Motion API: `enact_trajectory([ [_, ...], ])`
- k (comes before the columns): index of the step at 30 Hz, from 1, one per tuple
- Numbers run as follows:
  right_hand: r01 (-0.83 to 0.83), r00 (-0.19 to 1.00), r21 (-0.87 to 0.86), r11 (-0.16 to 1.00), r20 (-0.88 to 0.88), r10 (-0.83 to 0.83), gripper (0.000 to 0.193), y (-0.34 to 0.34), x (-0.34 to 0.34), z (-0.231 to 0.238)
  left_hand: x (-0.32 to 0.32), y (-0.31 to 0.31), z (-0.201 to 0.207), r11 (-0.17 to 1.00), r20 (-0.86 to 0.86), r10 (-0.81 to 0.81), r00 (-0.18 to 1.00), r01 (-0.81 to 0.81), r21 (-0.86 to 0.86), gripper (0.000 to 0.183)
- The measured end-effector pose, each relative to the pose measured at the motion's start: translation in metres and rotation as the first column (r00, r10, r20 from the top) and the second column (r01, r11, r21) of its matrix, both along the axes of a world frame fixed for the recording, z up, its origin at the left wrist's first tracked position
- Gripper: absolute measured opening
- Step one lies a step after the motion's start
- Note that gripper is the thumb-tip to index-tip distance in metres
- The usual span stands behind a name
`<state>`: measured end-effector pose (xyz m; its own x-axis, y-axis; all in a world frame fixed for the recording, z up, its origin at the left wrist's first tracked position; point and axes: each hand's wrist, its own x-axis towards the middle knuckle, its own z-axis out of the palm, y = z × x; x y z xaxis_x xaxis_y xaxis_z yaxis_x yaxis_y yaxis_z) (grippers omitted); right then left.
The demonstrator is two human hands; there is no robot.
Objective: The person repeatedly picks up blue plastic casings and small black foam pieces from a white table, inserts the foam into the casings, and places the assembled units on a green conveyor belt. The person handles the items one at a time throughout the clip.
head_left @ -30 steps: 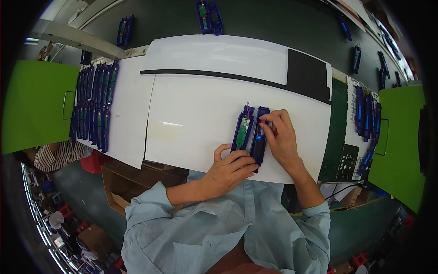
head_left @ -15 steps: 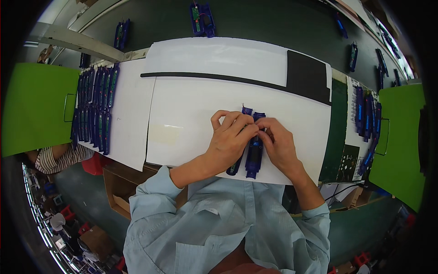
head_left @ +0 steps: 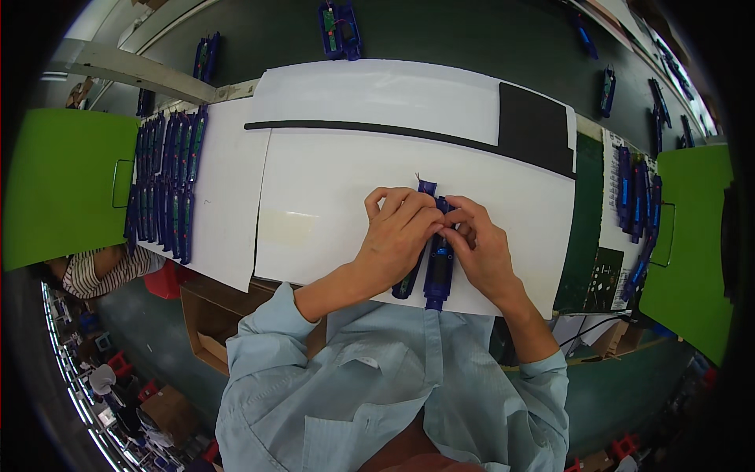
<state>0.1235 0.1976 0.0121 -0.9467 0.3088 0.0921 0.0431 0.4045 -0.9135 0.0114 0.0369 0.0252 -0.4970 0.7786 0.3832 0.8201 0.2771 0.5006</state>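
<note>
Two long dark-blue plastic casing halves lie side by side on the white work sheet in front of me. The left half (head_left: 406, 285) has thin wires standing up at its far end and is largely covered by my left hand (head_left: 399, 234). Beside it, the right half (head_left: 438, 277) shows a dark blue cylindrical part inside. My left hand arches over both halves, its thumb and fingertips pinched together above them. From the other side my right hand (head_left: 481, 250) meets it, fingers bent and closed at the same spot. Whatever is between the fingertips is hidden.
Rows of filled blue casings (head_left: 163, 181) lie at the left, more casings (head_left: 635, 197) at the right. A black strip (head_left: 370, 132) and black panel (head_left: 535, 126) cross the sheet's far side. Green boards (head_left: 67, 189) flank the bench. Beyond, an open casing (head_left: 340, 31) lies on a dark surface.
The open casing on the far dark surface has shifted slightly left. Both hands stay over the two halves, with small finger movements only.
</note>
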Motion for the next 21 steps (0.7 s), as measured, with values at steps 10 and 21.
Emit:
enact_trajectory([
  [10,0.081,0.997,-0.096,0.992,-0.013,-0.082,0.014,-0.010,0.008,-0.007,0.019,-0.007,-0.007,0.989,0.199,0.122,0.972,-0.136,0.061,0.015],
  [21,0.054,0.998,-0.398,0.916,0.001,-0.059,0.009,-0.018,0.014,-0.004,0.043,-0.025,-0.007,0.970,0.284,0.204,0.937,-0.232,0.068,0.021],
])
